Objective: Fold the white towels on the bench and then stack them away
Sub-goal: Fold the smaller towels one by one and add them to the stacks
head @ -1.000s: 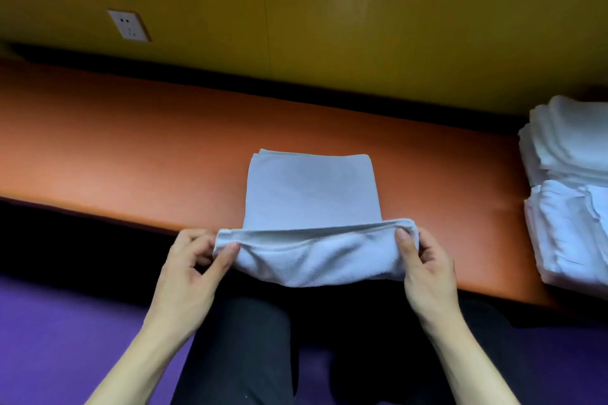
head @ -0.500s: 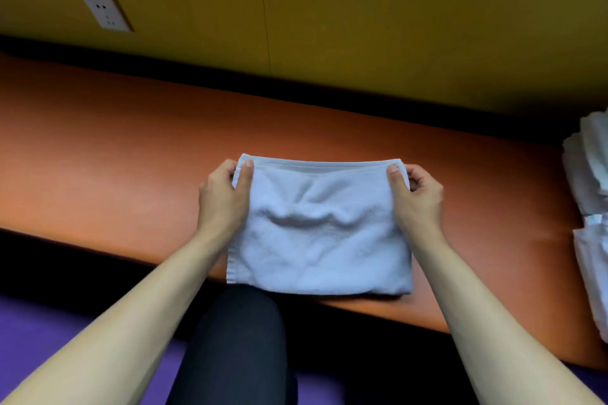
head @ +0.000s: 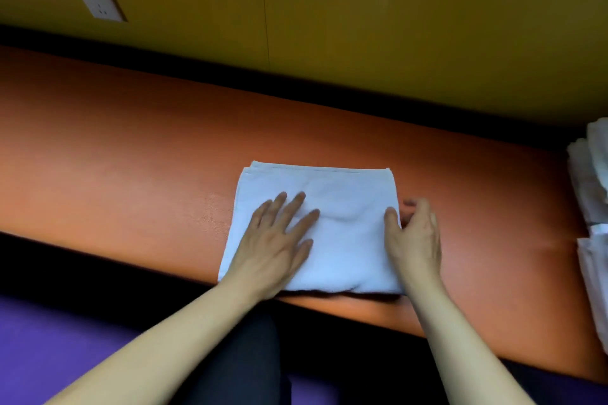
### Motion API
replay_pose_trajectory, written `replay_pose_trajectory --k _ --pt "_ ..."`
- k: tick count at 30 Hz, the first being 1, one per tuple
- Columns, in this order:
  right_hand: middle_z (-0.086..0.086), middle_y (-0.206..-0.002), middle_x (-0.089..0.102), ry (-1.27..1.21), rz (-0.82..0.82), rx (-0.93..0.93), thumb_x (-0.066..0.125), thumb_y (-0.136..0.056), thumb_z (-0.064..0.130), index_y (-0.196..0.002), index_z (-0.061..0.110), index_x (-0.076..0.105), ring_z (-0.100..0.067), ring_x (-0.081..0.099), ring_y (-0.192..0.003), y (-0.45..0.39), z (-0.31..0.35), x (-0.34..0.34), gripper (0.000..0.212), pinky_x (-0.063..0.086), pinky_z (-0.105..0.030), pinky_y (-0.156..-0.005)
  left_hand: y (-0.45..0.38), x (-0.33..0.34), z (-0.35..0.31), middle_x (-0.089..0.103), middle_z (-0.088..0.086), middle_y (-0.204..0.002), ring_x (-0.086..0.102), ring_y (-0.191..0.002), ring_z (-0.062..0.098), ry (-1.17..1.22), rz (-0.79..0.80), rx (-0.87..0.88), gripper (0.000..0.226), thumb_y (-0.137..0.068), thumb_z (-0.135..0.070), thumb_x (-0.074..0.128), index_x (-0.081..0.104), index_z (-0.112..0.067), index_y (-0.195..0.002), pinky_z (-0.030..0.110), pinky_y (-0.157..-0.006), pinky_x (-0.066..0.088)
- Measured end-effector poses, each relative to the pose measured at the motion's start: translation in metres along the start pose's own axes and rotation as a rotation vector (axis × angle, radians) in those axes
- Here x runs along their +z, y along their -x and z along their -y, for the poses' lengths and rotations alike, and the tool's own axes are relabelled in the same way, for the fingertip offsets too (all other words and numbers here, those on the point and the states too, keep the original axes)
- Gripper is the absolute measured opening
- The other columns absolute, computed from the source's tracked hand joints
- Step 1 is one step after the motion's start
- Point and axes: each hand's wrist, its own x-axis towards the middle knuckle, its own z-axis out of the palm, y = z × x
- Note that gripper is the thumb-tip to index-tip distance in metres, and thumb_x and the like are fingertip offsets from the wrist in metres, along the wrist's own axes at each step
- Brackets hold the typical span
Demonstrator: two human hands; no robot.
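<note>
A white towel (head: 345, 207), folded into a rectangle, lies flat on the orange bench (head: 131, 154) near its front edge. My left hand (head: 279, 240) rests palm down on the towel's left half with the fingers spread. My right hand (head: 416, 233) is at the towel's right edge: the thumb lies on top of the cloth and the fingers curl beside the edge. Whether those fingers reach under the towel is hidden. More white towels (head: 592, 194) are piled at the bench's far right, cut off by the frame.
A yellow wall (head: 362, 10) with a white power socket (head: 98, 0) runs behind the bench. A dark gap separates wall and bench. Below the front edge are my dark-trousered knee (head: 243, 362) and a purple floor (head: 49, 339).
Both hands carried the near edge of the towel forward onto the far edge, halving it. They then let go of the corners; the left hand now lies flat on top, the right moved to the side edge.
</note>
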Motion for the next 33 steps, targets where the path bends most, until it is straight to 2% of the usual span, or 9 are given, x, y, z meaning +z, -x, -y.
replay_pose_trajectory --k 3,8,10,13,16,21,28,31,33 --pt "-0.009 -0.111 0.058 0.125 0.062 0.056 0.057 -0.095 0.043 -0.112 0.017 0.051 -0.035 0.058 -0.103 0.034 -0.010 -0.013 0.032 0.041 -0.038 -0.078 0.006 0.006 -0.002 0.008 0.000 -0.171 0.004 -0.157 0.030 -0.040 0.175 -0.069 0.062 -0.102 -0.055 0.021 0.015 -0.039 -0.161 0.050 -0.123 0.001" --pt "-0.004 -0.101 0.060 0.167 0.251 0.237 0.058 -0.092 0.054 -0.107 0.018 0.050 -0.032 0.060 -0.101 0.051 -0.007 -0.025 0.040 0.043 -0.037 -0.077 0.002 -0.003 -0.002 -0.015 -0.004 -0.169 -0.017 -0.155 0.027 -0.087 0.313 -0.082 0.067 -0.096 -0.060 0.003 -0.008 -0.043 -0.159 0.048 -0.123 -0.012" --pt "-0.002 -0.101 0.066 -0.024 0.299 0.368 0.066 -0.089 0.050 -0.107 0.014 0.058 -0.029 0.064 -0.098 0.046 -0.004 -0.028 0.041 0.049 -0.037 -0.080 0.003 -0.009 -0.001 -0.018 -0.005 -0.169 -0.018 -0.155 0.025 -0.076 0.340 -0.085 0.070 -0.091 -0.062 -0.002 -0.009 -0.044 -0.159 0.046 -0.123 -0.014" --pt "-0.004 -0.095 0.075 -0.419 0.360 0.466 0.073 -0.089 0.025 -0.102 0.010 0.070 -0.022 0.070 -0.083 0.044 0.005 -0.035 0.020 0.054 -0.031 -0.072 0.013 -0.019 0.002 -0.004 -0.001 -0.171 -0.005 -0.157 0.028 -0.040 0.312 -0.181 0.075 -0.088 -0.060 0.000 0.006 -0.042 -0.160 0.047 -0.125 -0.005" --pt "0.002 -0.086 0.075 -0.538 0.287 0.377 0.070 -0.090 0.013 -0.100 0.010 0.073 -0.015 0.067 -0.073 0.048 0.016 -0.038 0.011 0.051 -0.026 -0.065 0.036 -0.027 0.008 0.005 0.001 -0.170 0.007 -0.155 0.031 -0.019 0.298 -0.339 0.080 -0.083 -0.062 0.001 0.014 -0.042 -0.160 0.049 -0.124 0.010" --pt "0.011 -0.060 0.055 -0.367 0.153 0.058 0.063 -0.089 0.017 -0.080 0.017 0.068 -0.016 0.048 -0.062 0.060 0.057 -0.025 0.011 0.038 -0.029 -0.056 0.047 -0.028 0.017 -0.001 -0.004 -0.171 0.011 -0.154 0.030 0.101 0.310 -0.422 0.073 -0.087 -0.063 0.012 0.011 -0.048 -0.158 0.042 -0.124 0.009" --pt "-0.003 -0.088 0.056 0.024 0.188 -0.383 0.054 -0.091 0.028 -0.101 0.019 0.067 -0.032 0.057 -0.083 0.106 0.128 0.019 0.019 0.037 -0.034 -0.066 0.050 -0.027 0.027 0.010 -0.009 -0.169 0.018 -0.151 0.022 0.242 0.273 -0.446 0.079 -0.078 -0.069 0.016 0.028 -0.049 -0.153 0.038 -0.119 0.014" --pt "-0.006 -0.099 0.057 0.156 0.249 -0.443 0.052 -0.095 0.031 -0.110 0.019 0.063 -0.035 0.060 -0.093 0.124 0.141 0.043 0.023 0.044 -0.041 -0.075 0.054 -0.029 0.037 0.038 -0.001 -0.159 0.036 -0.145 0.019 0.625 0.064 -0.561 0.054 -0.093 -0.037 0.047 0.047 -0.029 -0.146 0.031 -0.115 0.027" --pt "-0.007 -0.103 0.056 0.213 0.306 -0.457 0.051 -0.096 0.030 -0.113 0.017 0.061 -0.035 0.061 -0.097 0.131 0.143 0.055 0.024 0.044 -0.041 -0.079 0.056 -0.037 0.044 0.056 0.001 -0.142 0.051 -0.131 0.015 0.861 -0.098 -0.701 0.041 -0.097 -0.010 0.050 0.054 -0.019 -0.137 0.026 -0.106 0.036"
